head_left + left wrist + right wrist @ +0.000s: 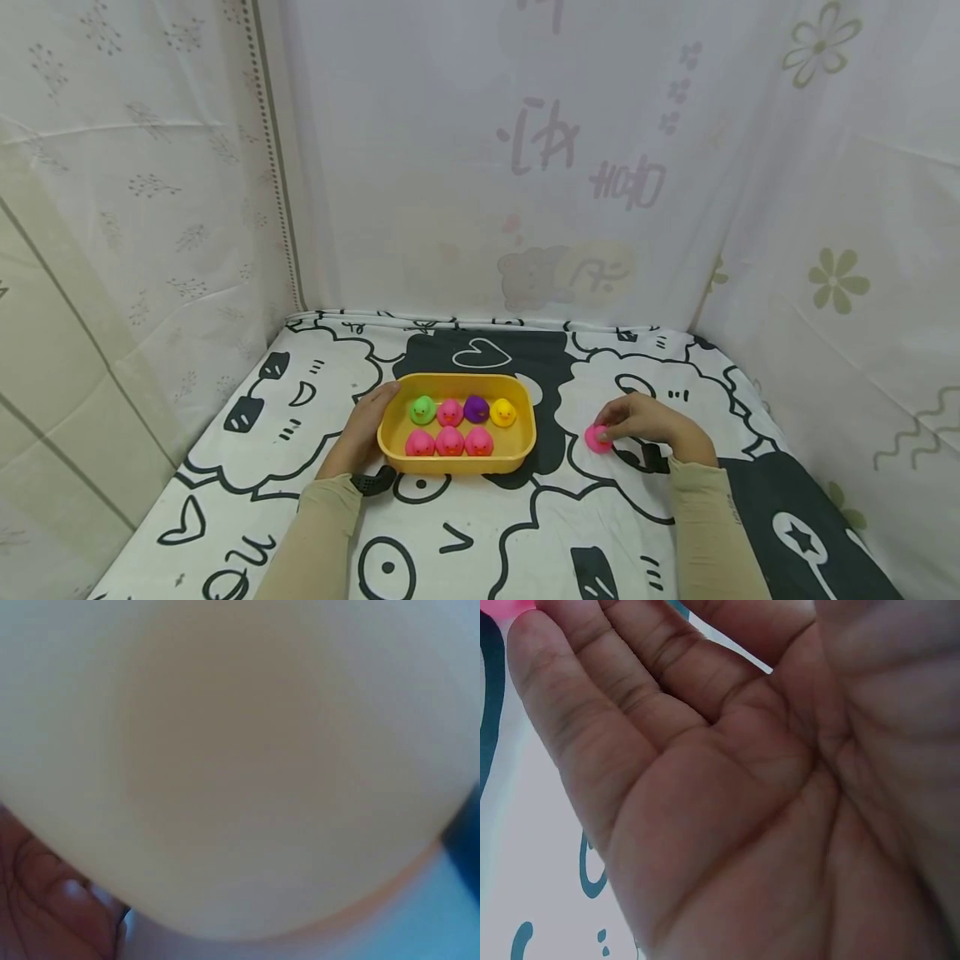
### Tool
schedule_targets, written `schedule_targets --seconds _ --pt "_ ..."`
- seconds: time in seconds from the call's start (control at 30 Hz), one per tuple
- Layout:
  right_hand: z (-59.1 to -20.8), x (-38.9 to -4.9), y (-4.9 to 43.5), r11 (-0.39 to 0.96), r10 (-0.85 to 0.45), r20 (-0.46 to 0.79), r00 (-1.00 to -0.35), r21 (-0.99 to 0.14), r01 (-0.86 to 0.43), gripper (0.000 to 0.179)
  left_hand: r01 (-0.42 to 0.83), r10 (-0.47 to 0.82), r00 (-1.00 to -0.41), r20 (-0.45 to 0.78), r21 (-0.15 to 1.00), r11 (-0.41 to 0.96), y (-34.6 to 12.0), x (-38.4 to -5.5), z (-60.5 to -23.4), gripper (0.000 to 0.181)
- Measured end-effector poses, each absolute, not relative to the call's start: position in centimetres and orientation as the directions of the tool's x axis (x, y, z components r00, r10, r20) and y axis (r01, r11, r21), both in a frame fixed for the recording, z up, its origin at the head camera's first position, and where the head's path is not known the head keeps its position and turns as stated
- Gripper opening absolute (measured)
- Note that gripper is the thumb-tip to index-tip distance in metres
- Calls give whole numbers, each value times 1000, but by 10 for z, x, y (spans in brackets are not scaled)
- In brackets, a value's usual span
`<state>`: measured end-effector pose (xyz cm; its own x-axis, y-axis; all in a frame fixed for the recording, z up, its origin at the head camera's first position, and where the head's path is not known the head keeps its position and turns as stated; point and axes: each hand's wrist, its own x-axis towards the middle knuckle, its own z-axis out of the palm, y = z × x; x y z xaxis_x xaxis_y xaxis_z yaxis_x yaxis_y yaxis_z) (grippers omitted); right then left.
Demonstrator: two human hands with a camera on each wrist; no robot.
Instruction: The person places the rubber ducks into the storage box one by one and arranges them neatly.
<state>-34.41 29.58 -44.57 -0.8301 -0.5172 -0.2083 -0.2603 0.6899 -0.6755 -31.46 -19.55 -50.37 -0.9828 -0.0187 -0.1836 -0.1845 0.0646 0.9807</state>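
Note:
A yellow plastic tray [457, 465] sits on the patterned cloth in the head view. It holds small rubber ducks in two rows: a green duck [422, 409], a pink one, a purple duck [476, 408] and a yellow duck [502, 412] behind, three pink ducks [450, 442] in front. My left hand [367, 425] lies along the tray's left side, fingertips at the back left corner of its rim. To the right of the tray, my right hand [645, 421] pinches another pink duck [597, 439] low over the cloth. Only a pink edge of it shows in the right wrist view.
Black and white cartoon print covers the cloth [442, 533]. Pale curtains [465, 167] hang behind and on both sides. A dark band [373, 482] is on the left wrist. Something blurred and beige fills most of the left wrist view.

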Motion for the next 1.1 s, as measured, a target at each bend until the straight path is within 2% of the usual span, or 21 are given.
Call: schedule_targets --seconds 0.37,0.73,1.1 --pt "-448 -344 295 679 -531 -204 -823 -684 -268 25 -180 -19 -984 -179 982 55 -196 -315 -504 85" --pt "-452 -348 293 690 -499 -167 -851 -671 -272 24 -174 -13 -985 -174 984 47 -197 -317 -505 84" --pt "-452 -349 290 650 -498 -136 -857 -712 -264 25 -174 -12 -985 -174 983 51 -197 -316 -506 84"
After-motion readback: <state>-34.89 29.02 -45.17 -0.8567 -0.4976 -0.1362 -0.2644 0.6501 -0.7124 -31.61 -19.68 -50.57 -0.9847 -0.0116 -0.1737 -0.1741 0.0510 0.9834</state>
